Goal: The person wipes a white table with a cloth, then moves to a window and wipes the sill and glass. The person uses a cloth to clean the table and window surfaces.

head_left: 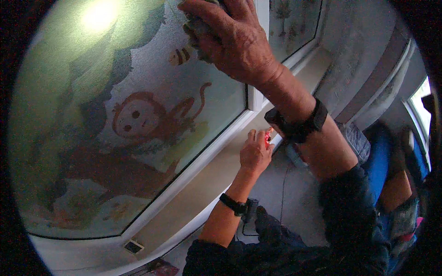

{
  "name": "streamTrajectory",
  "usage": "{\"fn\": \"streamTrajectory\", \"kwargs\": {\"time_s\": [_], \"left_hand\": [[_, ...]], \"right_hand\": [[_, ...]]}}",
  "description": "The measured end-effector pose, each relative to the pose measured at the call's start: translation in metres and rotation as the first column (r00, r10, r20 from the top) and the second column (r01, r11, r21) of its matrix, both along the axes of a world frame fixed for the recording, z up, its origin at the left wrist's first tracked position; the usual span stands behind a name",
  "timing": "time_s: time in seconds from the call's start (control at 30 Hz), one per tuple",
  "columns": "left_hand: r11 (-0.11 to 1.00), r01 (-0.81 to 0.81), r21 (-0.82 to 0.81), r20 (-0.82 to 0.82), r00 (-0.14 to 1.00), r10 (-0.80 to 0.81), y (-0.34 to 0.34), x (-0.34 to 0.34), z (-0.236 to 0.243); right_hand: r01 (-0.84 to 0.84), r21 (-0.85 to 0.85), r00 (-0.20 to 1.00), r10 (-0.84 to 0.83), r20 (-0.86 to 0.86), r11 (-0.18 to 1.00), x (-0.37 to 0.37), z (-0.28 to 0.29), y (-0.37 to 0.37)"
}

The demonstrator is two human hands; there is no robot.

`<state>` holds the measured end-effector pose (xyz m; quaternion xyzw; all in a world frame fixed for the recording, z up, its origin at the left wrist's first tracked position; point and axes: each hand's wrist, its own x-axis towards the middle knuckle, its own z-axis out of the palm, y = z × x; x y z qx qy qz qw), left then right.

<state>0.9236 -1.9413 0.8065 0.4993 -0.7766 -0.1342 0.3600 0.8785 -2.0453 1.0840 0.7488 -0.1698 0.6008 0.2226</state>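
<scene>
High on the window pane (103, 152), my right hand (241, 43) is pressed over a crumpled dark grey-green cloth (199, 28). The cloth lies against the patterned glass beside a painted bee (178, 57). Lower down, my left hand (255, 154) is by the window sill (195, 177), its fingers closed round a small red thing (268, 138). Most of that red thing is hidden by my fingers, so its kind cannot be told. Each wrist has a dark band.
A white frame (184, 177) borders the glass, which carries a brown monkey picture (142, 115). A small dark panel (133, 246) is set below the frame. To the right are a grey curtain (368, 87), a grey bag-like bundle (354, 145) and blue cloth (381, 154).
</scene>
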Motion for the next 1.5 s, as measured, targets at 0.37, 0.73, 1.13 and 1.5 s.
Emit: {"fn": "streamTrajectory", "kwargs": {"time_s": [0.37,0.73,1.13,1.5], "left_hand": [[0.998,0.050,-0.045,-0.246,0.967,-0.059,-0.020,0.001,-0.029],[0.992,-0.122,-0.028,-0.223,0.968,0.112,-0.033,0.026,-0.031],[0.875,-0.455,0.166,0.133,0.889,0.437,-0.025,0.037,-0.026],[0.931,-0.361,0.046,-0.117,0.924,0.364,-0.014,0.034,-0.011]], "right_hand": [[-0.003,0.041,0.975,-0.006,0.221,0.999,0.036,-0.036,0.010],[0.009,0.111,0.993,-0.022,0.113,0.994,0.040,-0.054,-0.008],[-0.039,0.235,0.996,0.018,0.088,0.971,0.012,-0.049,-0.024],[0.237,0.278,0.971,-0.238,-0.033,0.931,-0.005,-0.037,-0.010]]}}
